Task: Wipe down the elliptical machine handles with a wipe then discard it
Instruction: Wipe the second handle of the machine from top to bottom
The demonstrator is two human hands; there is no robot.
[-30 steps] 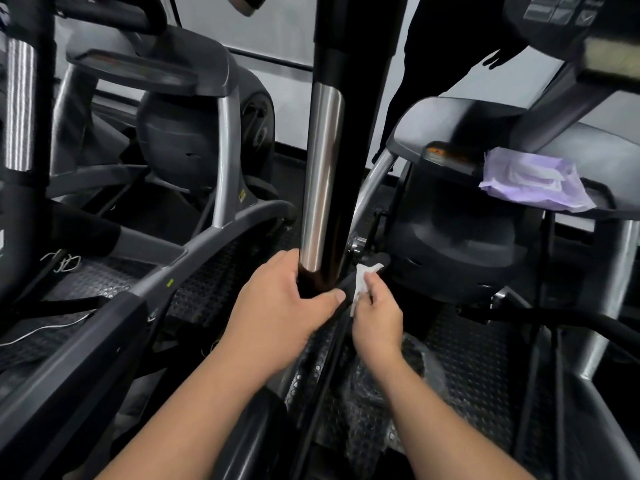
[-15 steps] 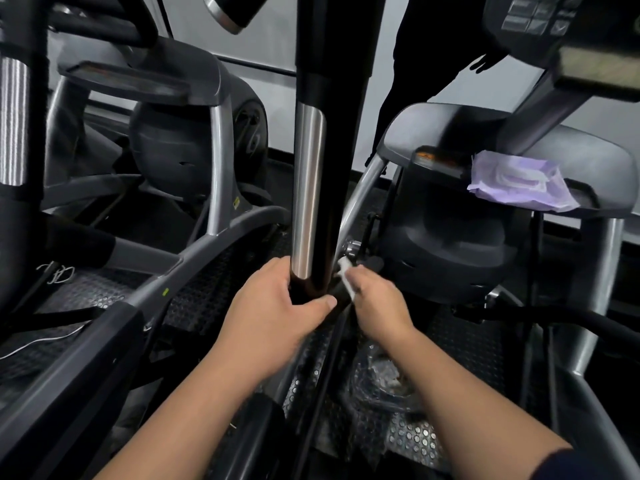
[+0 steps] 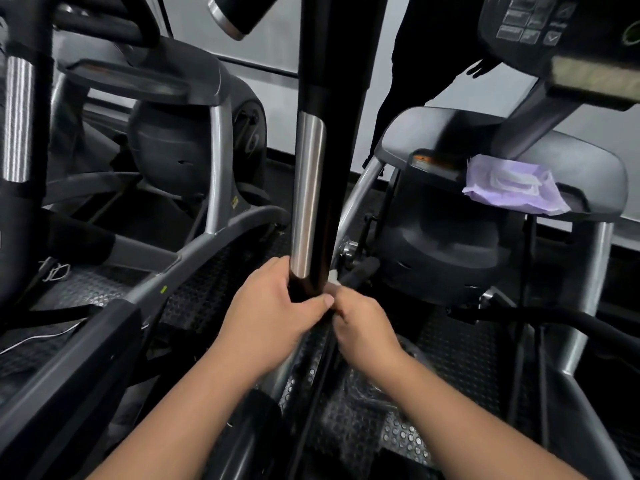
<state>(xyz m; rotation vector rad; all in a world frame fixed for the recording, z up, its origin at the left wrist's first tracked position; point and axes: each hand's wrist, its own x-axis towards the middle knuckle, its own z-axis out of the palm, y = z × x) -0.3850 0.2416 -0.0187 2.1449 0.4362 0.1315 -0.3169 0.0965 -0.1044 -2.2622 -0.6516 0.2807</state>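
A black elliptical handle (image 3: 332, 140) with a silver strip stands upright in the centre. My left hand (image 3: 273, 313) grips its lower end from the left. Pressed against the handle's right side just behind the left thumb is my right hand (image 3: 363, 327), closed on a white wipe (image 3: 333, 276). Only a small corner of the wipe shows above the fingers.
A purple wipe packet (image 3: 512, 187) lies on the grey shroud (image 3: 588, 157) of the machine at right. A console (image 3: 540, 26) hangs at top right. Another elliptical (image 3: 173, 147) stands at left. A clear plastic bag (image 3: 377, 382) lies on the studded floor below my hands.
My right hand moved in against the handle with the wipe, which is now mostly hidden. My view has shifted slightly. The left hand kept its grip.
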